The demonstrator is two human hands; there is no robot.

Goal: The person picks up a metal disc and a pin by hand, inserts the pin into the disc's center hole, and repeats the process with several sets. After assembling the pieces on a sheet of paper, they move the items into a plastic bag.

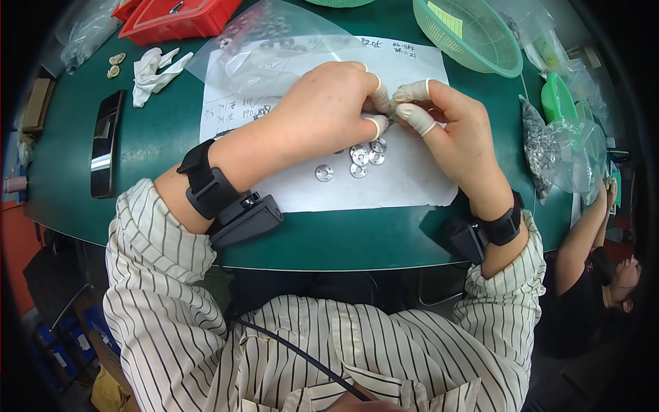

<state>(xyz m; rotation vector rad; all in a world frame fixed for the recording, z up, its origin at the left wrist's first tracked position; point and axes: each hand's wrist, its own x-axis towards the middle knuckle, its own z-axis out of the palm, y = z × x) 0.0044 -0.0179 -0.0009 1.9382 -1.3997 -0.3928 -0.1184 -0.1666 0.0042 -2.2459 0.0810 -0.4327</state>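
My left hand [343, 99] and my right hand [453, 120] meet above a white sheet of paper [302, 196], with pale finger cots on several fingertips. Both are closed in a pinch, fingertips almost touching. Whatever small piece lies between them is mostly hidden by the fingers. Just below, several small silver metal discs [358, 156] with holes lie in a loose cluster on the paper. A single metal disc [325, 172] rests apart, to the left. Beyond my left hand, a clear plastic bag [240, 58] with more discs lies over the paper's far left part.
A red tray [175, 24] stands at the far left, near a crumpled white glove [154, 74] and a black phone [108, 144]. At the far right are a green basket [473, 41] and a bag of metal parts [542, 151]. Another person [590, 275] sits at right.
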